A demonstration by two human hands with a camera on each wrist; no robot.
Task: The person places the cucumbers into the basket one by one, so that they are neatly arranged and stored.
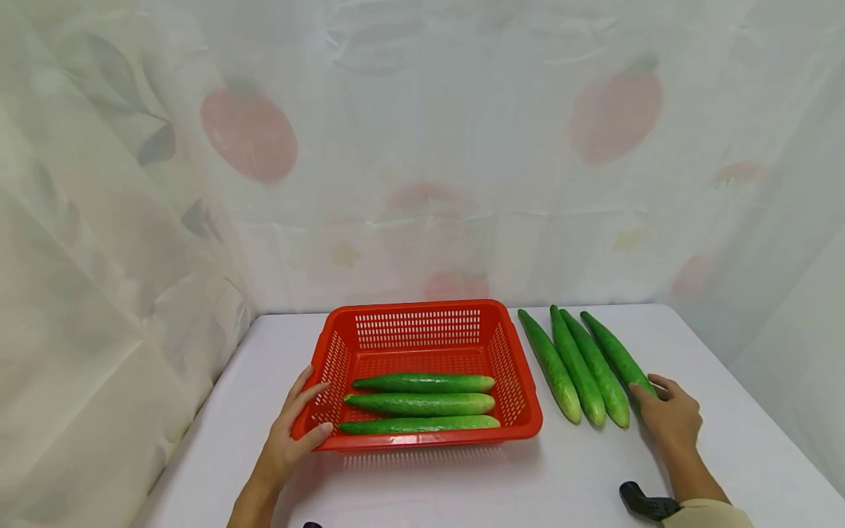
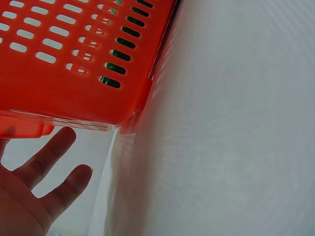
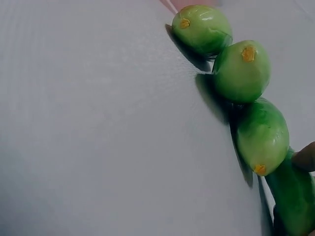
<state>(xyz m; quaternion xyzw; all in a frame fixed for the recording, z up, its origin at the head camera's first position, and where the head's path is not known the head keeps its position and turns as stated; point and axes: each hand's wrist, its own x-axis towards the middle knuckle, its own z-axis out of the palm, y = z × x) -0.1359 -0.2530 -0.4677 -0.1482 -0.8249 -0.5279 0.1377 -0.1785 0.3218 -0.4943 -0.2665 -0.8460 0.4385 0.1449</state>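
A red plastic basket with slotted walls stands mid-table, three green cucumbers lying crosswise in it. At its left front corner my left hand rests on the rim, fingers spread. The left wrist view shows two of its fingers straight beneath the basket's rim. Over to the right, my right hand grips the near end of the rightmost cucumber, thumb on one side and fingers on the other. In the right wrist view this cucumber shows only partly, a fingertip on it.
Three more cucumbers lie lengthwise side by side between the basket and my right hand. A white cloth covers the table. A pale printed curtain hangs behind and along the sides. Part of a black device shows at my right wrist.
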